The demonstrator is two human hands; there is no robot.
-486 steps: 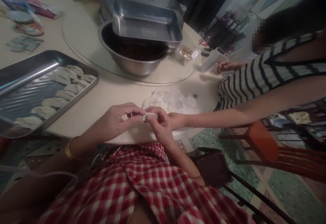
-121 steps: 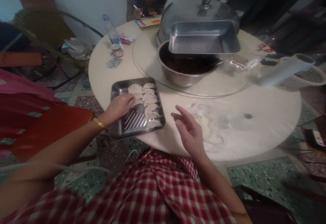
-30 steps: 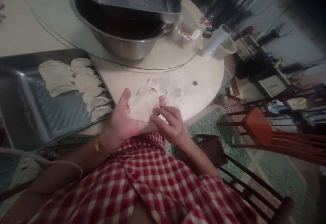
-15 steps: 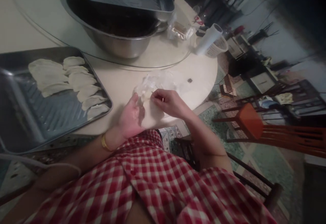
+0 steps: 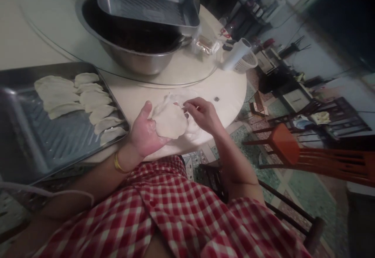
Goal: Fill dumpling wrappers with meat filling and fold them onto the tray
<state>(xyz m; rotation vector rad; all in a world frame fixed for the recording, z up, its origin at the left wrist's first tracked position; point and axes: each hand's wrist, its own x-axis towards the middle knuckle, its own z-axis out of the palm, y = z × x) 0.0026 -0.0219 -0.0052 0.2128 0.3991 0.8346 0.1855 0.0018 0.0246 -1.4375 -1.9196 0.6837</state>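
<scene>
The left hand is in the centre of the frame, palm up and spread, thumb raised away from the fingers. A round, pale wrapper lies flat across it, resting there rather than gripped. The right hand, just to the right, has its fingers bent and its thumb and fingertips close together at the wrapper's upper right edge; whether they pinch that edge I cannot tell. Crumpled plastic lies on the table around and beneath the hands.

At the left of the frame, a metal tray holds dumplings in two columns. A bowl with dark contents stands at upper centre, partly covered by a ridged pan. A roll leans beside a white basket at upper right. An orange-brown chair stands at the right.
</scene>
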